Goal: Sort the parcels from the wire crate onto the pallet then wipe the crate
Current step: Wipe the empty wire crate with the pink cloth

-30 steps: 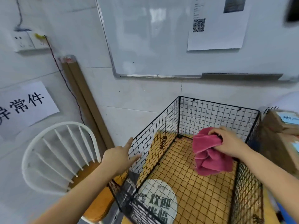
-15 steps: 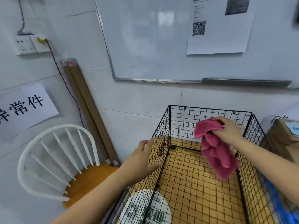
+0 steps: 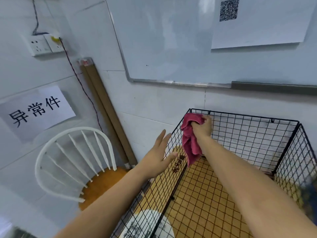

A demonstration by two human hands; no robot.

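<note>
Wire crate [image 3: 240,115], lower right of frame, holds no parcels. Right hand [image 3: 203,127], gripping the pink cloth [image 3: 189,143], has risen to its far-left corner; open left hand [image 3: 157,155] at the side panel. Wiping looks underway.

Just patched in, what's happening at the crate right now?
A person is on the wiping step. Their right hand holds a bunched pink cloth against the top far-left corner of the wire crate. The left hand is open with fingers spread at the crate's left wall; whether it touches the wire is unclear. No parcels show in the part of the crate in view. A white chair stands to its left.
</note>
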